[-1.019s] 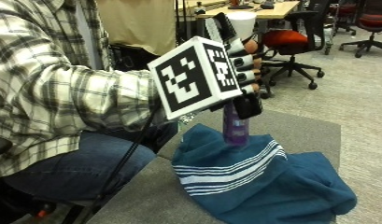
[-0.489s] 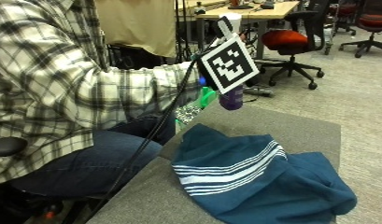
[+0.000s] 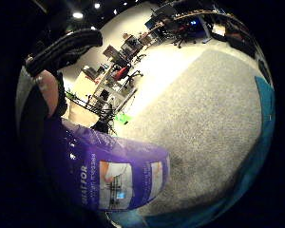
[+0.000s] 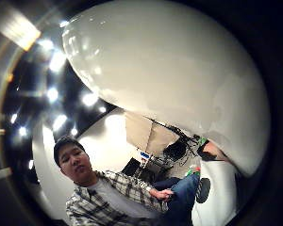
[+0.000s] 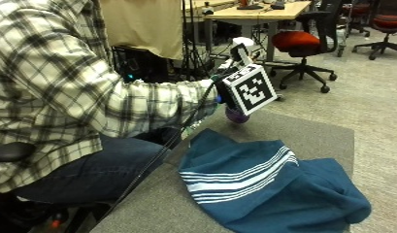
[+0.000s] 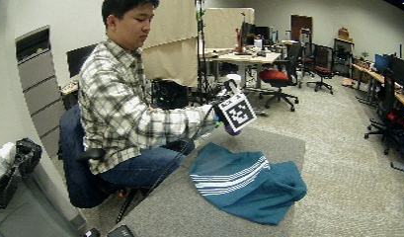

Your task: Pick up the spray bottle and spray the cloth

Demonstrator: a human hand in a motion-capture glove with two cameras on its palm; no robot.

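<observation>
**Spray bottle up in the air, cloth on the table**

Above the grey table (image 5: pixel 301 131), the gloved right hand (image 5: pixel 225 94) has its fingers wrapped around the purple spray bottle (image 5: pixel 237 115), holding it clear of the surface. From the outside view only the bottle's rounded purple bottom pokes out below the hand, and its white top (image 5: pixel 240 44) shows above. The little-finger palm view is mostly filled with the bottle's purple body and label, so it sits right up against the palm.

The teal cloth (image 5: pixel 269 187) with white stripes lies bunched on the table, below and a bit to the side of the bottle, not touching it. A person in a plaid shirt (image 5: pixel 62 82) sits beside the table, arm reaching out over it.
</observation>
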